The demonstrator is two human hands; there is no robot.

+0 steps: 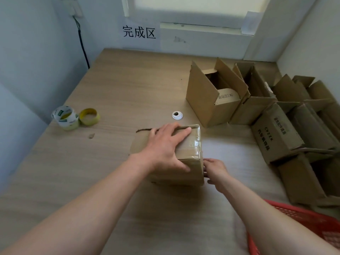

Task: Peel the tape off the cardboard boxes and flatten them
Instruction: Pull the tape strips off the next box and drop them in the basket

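A small brown cardboard box (191, 168) sealed with clear tape (192, 144) stands in the middle of the wooden table (117, 92). My left hand (165, 146) lies flat on its top with the fingers spread and straight, the thumb over the near edge. My right hand (214, 170) is at the box's right side, its fingertips against the upper right edge where the tape runs down. Whether they pinch the tape end is hidden by the box corner.
Two tape rolls (67, 117) (90, 116) lie at the left. An opened box (211, 92) stands behind, with several more boxes (279, 133) piled along the right. A red plastic basket (301, 223) is at the near right. A cable grommet (177, 115) sits mid-table.
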